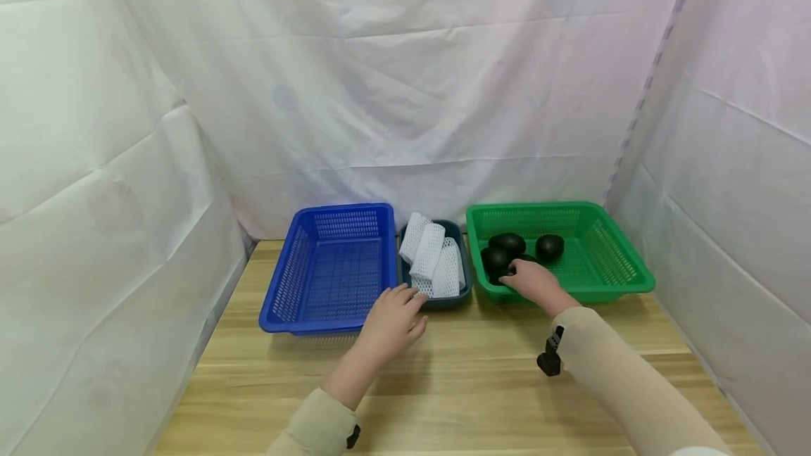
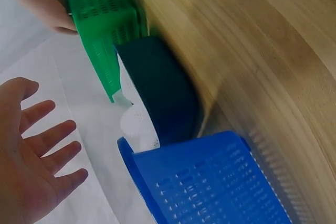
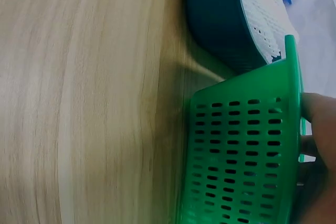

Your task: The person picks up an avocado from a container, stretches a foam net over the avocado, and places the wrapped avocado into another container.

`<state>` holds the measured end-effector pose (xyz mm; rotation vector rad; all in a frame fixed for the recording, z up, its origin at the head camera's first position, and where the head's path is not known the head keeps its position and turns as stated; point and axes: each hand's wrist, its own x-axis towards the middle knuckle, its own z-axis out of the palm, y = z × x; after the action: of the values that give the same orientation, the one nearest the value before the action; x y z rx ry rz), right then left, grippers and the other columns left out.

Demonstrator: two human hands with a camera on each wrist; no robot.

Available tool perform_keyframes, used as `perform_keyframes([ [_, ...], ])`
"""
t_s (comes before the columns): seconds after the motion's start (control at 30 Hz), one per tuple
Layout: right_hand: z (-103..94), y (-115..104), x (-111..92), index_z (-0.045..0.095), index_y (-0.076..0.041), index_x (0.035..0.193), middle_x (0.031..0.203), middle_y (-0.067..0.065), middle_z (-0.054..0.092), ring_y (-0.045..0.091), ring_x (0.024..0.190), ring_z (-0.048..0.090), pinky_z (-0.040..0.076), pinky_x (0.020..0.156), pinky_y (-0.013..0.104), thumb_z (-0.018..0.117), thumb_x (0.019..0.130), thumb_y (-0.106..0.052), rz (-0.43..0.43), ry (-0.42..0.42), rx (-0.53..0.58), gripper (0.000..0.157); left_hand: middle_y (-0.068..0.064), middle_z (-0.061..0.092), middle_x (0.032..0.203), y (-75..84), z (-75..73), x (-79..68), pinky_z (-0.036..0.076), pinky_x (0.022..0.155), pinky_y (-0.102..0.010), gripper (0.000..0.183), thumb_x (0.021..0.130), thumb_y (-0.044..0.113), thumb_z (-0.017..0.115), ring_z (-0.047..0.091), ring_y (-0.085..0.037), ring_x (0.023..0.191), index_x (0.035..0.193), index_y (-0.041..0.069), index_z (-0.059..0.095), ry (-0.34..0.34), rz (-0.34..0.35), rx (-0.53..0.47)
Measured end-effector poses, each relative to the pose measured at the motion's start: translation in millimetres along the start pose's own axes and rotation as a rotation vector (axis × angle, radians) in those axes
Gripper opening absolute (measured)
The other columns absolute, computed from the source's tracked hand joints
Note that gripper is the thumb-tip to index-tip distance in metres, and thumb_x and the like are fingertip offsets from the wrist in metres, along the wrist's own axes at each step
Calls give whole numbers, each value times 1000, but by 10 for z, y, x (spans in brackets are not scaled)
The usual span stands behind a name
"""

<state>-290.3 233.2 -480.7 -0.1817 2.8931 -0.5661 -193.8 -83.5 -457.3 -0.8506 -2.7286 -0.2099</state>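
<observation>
My right hand (image 1: pixel 535 282) reaches over the near rim of the green basket (image 1: pixel 608 293), its fingers curled down round a dark avocado (image 1: pixel 498 276) at the near left corner. Other dark avocados (image 1: pixel 507 242) lie around it, and one avocado (image 1: pixel 549 248) sits a little to the right. In the right wrist view the basket wall hides much of the grip. My left hand (image 1: pixel 391 322) hovers with fingers spread, holding nothing, close to the near edge of a small dark teal bin (image 1: pixel 467 266). White foam net sleeves (image 1: pixel 428 252) are piled in that bin.
A blue basket (image 1: pixel 345 280) with nothing in it stands left of the bin. All three containers line up at the back of the wooden table (image 1: pixel 469 385). White cloth (image 1: pixel 405 90) hangs behind them and along both sides.
</observation>
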Motion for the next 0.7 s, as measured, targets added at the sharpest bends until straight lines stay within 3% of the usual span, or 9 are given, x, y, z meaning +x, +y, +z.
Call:
perform_keyframes([
  [0.2,30,-32,49,66,-1,105,95,13,64,27,76,60,49,69,45,65,93,-32,122,19,36,34,-5,65,118,56,21,37,48,94,-41,33,94,33,62,60,-21,111,120,14,66,6,18,17],
  [0.37,50,-61,80,62,-7,86,78,8,58,23,68,55,44,63,40,68,91,-31,158,38,46,25,-4,66,116,109,27,82,50,89,-39,32,94,33,62,62,-21,106,120,15,67,17,26,11],
  [0.47,58,-54,87,64,-4,94,87,12,62,25,72,57,45,63,40,69,91,-28,137,53,42,24,-3,67,114,134,50,105,52,87,-38,31,94,32,62,63,-20,104,119,15,68,33,43,21],
  [0.6,38,-31,68,64,1,118,115,20,64,32,88,62,51,69,45,70,90,-25,101,82,38,39,-2,67,113,159,94,118,52,85,-36,31,93,32,63,64,-19,102,119,15,68,50,53,16],
  [0.7,-7,-23,44,61,3,125,123,24,60,37,97,62,51,74,49,70,90,-26,78,85,43,46,-1,67,113,172,118,109,52,84,-36,31,93,32,63,64,-19,101,118,16,68,55,51,4],
])
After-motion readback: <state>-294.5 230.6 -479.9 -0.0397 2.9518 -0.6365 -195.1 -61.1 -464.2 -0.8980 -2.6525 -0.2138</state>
